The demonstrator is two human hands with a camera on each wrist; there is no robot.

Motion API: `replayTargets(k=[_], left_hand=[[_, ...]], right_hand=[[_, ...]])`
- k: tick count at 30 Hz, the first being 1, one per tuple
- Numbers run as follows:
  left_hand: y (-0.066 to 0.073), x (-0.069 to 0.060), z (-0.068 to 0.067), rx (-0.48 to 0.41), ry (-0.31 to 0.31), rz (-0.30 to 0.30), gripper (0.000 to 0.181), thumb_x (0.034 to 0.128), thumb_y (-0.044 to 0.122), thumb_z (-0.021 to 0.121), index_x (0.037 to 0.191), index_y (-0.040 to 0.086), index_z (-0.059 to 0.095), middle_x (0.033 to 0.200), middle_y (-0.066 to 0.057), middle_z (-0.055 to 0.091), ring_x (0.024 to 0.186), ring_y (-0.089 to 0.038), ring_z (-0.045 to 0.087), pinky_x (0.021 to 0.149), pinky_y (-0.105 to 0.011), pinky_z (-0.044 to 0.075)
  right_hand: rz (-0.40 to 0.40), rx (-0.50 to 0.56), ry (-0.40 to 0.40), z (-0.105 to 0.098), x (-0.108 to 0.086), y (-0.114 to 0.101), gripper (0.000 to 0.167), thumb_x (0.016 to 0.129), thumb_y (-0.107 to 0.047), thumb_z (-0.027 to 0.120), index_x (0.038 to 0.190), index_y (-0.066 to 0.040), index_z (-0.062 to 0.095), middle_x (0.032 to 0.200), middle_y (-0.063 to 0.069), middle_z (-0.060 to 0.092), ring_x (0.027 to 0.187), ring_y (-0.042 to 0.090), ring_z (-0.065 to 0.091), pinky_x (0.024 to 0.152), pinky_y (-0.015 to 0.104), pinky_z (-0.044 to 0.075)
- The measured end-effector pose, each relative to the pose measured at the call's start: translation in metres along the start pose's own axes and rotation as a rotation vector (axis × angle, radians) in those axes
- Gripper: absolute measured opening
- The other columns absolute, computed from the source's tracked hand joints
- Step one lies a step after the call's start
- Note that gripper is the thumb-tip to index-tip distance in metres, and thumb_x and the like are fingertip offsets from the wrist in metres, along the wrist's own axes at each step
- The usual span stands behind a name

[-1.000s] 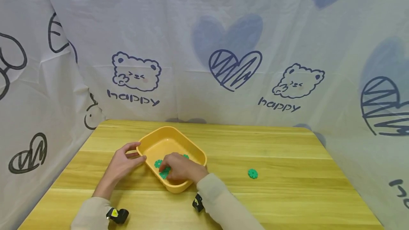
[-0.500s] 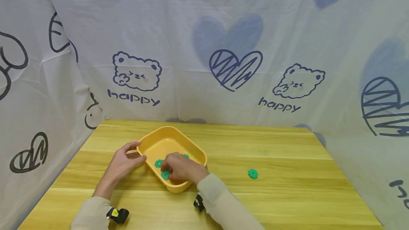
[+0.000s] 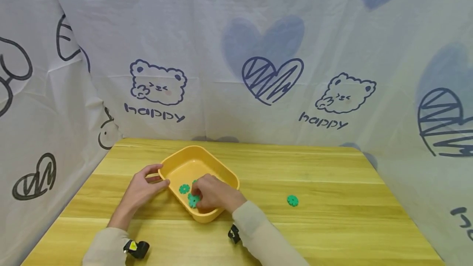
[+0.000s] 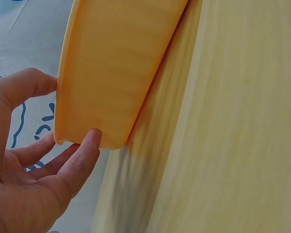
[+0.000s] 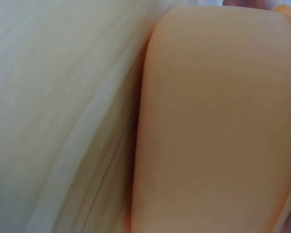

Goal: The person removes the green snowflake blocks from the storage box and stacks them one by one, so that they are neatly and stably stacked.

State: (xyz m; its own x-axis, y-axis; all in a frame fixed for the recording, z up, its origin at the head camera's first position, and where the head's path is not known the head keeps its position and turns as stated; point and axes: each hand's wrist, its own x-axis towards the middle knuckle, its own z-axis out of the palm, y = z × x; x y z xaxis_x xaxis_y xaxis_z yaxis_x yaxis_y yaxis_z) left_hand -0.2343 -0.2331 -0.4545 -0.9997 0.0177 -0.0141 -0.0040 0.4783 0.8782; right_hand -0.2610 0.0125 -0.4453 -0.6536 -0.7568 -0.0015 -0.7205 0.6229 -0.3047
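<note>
In the head view, an orange-yellow plastic bin (image 3: 221, 169) sits at an angle on the table. My left hand (image 3: 141, 190) holds its left corner, thumb and fingers spread against the rim and outer wall; the left wrist view shows this hand (image 4: 43, 165) against the bin (image 4: 106, 73) from outside. My right hand (image 3: 212, 192) reaches inside with curled fingers, seemingly pinching a green notched plastic disc (image 3: 193, 201); the fingertips are partly hidden. Another green disc (image 3: 184, 189) lies to their left on the bin floor. The right wrist view holds mostly the bin's outer wall (image 5: 213, 121).
A single green notched disc (image 3: 292, 200) lies on the wooden table (image 3: 332, 233) right of the bin. A white printed cloth (image 3: 221, 114) hangs behind the table and along its sides. Both wrists wear small black cameras.
My right hand shifts slightly right inside the bin, and the green disc at its fingertips moves a little with it. My left hand and the bin stay put.
</note>
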Motion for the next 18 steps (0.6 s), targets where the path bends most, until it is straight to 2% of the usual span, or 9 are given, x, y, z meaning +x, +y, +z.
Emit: replayTargets(k=[7, 12, 18], left_hand=[[0.0, 0.001, 0.0, -0.012, 0.0, 0.008, 0.069, 0.0937, 0.024, 0.075, 0.152, 0.001, 0.044, 0.155, -0.028, 0.043, 0.136, -0.047, 0.055, 0.108, -0.049, 0.054], [-0.002, 0.002, 0.0, -0.002, -0.002, 0.006, 0.07, 0.0944, 0.025, 0.074, 0.152, 0.001, 0.043, 0.155, -0.028, 0.043, 0.136, -0.047, 0.054, 0.108, -0.05, 0.054], [-0.002, 0.002, 0.001, 0.003, -0.002, 0.001, 0.069, 0.0943, 0.025, 0.074, 0.152, 0.001, 0.044, 0.155, -0.028, 0.043, 0.136, -0.046, 0.055, 0.108, -0.051, 0.053]], right_hand=[[0.033, 0.119, 0.015, -0.012, -0.011, 0.004, 0.025, 0.084, -0.013, 0.081, 0.109, -0.008, 0.078, 0.102, 0.001, 0.077, 0.081, 0.001, 0.063, 0.073, 0.008, 0.051], [0.043, 0.138, 0.031, -0.023, -0.023, 0.008, 0.025, 0.085, -0.016, 0.082, 0.108, -0.007, 0.077, 0.102, 0.001, 0.077, 0.083, 0.005, 0.064, 0.075, 0.011, 0.051], [0.009, 0.157, 0.089, -0.032, -0.037, 0.015, 0.022, 0.085, -0.015, 0.083, 0.104, -0.006, 0.077, 0.101, 0.003, 0.077, 0.087, 0.014, 0.07, 0.075, 0.012, 0.052]])
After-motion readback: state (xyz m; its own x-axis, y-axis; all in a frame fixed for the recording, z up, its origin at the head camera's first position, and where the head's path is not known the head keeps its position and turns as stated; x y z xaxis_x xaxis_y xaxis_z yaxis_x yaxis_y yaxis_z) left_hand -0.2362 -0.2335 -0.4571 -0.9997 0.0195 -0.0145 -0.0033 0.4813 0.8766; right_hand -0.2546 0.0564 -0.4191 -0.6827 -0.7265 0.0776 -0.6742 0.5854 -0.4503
